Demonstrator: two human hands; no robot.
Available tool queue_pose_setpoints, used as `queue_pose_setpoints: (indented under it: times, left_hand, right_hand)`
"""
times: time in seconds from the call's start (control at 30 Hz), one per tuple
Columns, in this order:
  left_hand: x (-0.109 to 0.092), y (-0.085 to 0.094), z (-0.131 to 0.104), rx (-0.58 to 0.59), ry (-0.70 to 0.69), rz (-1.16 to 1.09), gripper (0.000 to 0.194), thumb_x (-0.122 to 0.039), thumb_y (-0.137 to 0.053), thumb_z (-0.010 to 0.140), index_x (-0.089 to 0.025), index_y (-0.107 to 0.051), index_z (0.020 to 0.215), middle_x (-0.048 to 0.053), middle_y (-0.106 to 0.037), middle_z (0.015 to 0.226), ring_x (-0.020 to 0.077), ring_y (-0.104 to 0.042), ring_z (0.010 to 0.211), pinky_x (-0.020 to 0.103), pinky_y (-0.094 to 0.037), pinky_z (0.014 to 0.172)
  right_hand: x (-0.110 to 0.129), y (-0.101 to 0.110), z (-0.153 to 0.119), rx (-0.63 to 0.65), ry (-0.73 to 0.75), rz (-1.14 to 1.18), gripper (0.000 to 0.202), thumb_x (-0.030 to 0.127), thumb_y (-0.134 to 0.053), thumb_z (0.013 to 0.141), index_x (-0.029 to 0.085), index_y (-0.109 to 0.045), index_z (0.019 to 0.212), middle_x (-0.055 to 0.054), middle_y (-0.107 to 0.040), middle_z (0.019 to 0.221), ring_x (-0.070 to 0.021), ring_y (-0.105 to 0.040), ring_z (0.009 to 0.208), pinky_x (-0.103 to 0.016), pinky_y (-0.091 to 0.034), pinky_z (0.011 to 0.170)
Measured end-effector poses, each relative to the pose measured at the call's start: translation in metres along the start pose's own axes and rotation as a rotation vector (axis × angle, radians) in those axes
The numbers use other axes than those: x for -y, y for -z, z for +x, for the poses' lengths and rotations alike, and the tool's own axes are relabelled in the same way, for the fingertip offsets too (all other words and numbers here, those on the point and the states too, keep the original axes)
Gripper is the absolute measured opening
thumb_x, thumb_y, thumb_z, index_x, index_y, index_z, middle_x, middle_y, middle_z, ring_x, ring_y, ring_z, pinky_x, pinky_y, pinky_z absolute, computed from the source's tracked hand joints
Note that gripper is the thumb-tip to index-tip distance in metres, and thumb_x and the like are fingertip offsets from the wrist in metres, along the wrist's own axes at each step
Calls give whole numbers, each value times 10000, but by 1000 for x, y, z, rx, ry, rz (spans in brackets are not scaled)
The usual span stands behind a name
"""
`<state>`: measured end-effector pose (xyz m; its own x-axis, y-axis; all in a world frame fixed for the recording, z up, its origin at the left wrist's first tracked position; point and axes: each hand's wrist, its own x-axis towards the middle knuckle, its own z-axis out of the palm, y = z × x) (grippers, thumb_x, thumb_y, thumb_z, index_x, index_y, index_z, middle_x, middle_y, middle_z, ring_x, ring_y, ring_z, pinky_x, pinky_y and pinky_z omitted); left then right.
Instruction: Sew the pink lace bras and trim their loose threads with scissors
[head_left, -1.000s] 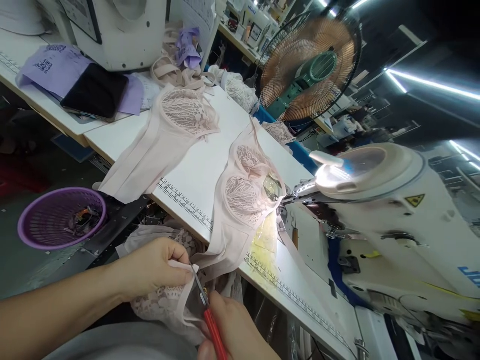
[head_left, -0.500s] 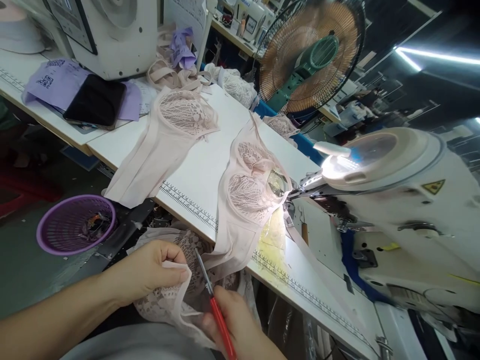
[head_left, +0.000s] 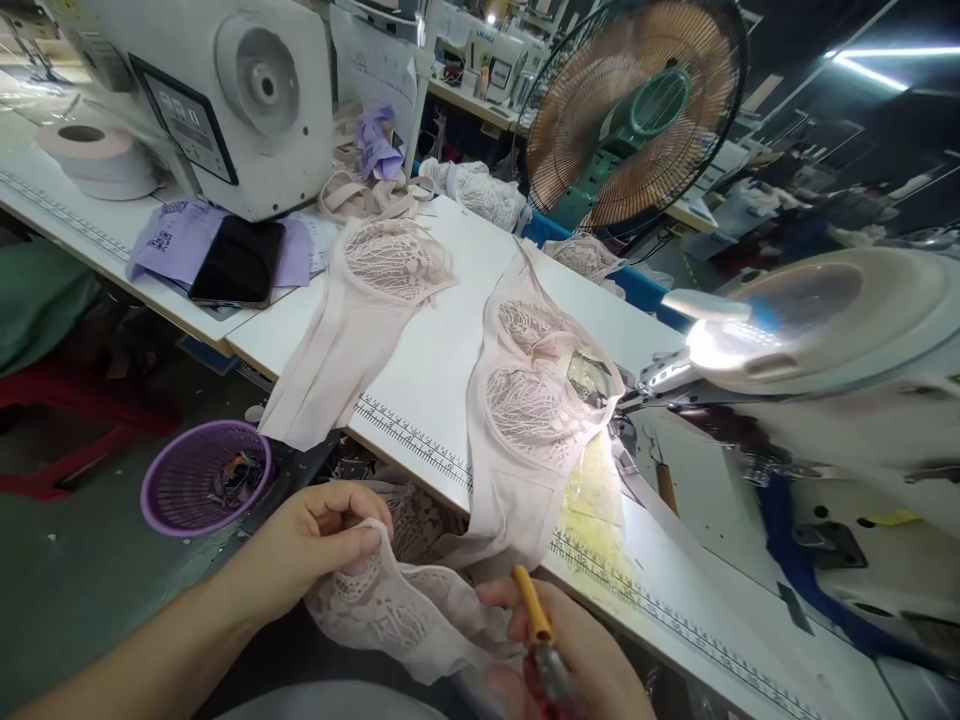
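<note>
My left hand (head_left: 315, 545) is closed, pinching the edge of a pale pink lace bra (head_left: 397, 620) over my lap between thumb and fingers. To its right, my right hand (head_left: 585, 640) is closed around small scissors (head_left: 533, 605) with red and orange handle parts. They are blurred by motion, and their blades do not show clearly. The right fingers are close to the bra's far end; whether they grip it I cannot tell. Another pink lace bra (head_left: 525, 410) lies on the table at the sewing machine's needle area, its band hanging over the front edge.
A further bra piece (head_left: 394, 262) lies on the white table (head_left: 420, 370). A sewing machine (head_left: 840, 330) stands at the right, another (head_left: 277, 110) at the back left. A phone (head_left: 237, 262), a fan (head_left: 637, 120), a purple basket (head_left: 206, 480) and a red stool (head_left: 75, 430) are around.
The scissors have turned in my right hand, their blades no longer pointing up at the bra. The right hand has moved right, away from the left. The camera view has shifted left.
</note>
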<state>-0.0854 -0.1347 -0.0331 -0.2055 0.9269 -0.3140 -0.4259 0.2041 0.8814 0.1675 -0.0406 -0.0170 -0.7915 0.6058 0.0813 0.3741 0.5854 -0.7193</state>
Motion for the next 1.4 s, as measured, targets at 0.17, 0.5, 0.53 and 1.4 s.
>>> queue_pose_setpoints:
  times: [0.17,0.5,0.53,1.4]
  left_hand:
    - [5,6,-1,-38,15,-5,100,-260,-730,722,-187,-694,663,18,-687,745,112,-546,592,191,-418,542]
    - [6,18,-16,-21,-171,114,90,-282,-751,741,-238,-729,667,32,-704,694,156,-658,608,194,-520,537]
    - [3,17,-18,-44,-184,121,90,-289,-754,737,-238,-735,665,32,-703,689,147,-652,588,183,-516,520]
    - [-8,-3,-19,-589,33,89,533,-375,-955,219,-151,-668,608,-15,-686,566,137,-616,531,171,-529,447]
  right_hand:
    - [2,-31,9,-25,246,-38,334,105,-583,774,189,-580,1097,-87,-705,924,-243,-672,817,-344,-569,708]
    - [0,-49,19,-114,392,-109,433,40,-521,732,128,-534,1155,-132,-675,1073,-280,-591,1095,-450,-497,931]
    - [0,-53,18,-125,389,-108,364,51,-522,735,135,-560,1087,-121,-688,988,-270,-626,983,-423,-525,843]
    - [-45,5,-91,96,-154,-55,191,58,-438,637,227,-350,624,29,-465,604,-135,-407,548,-227,-326,506]
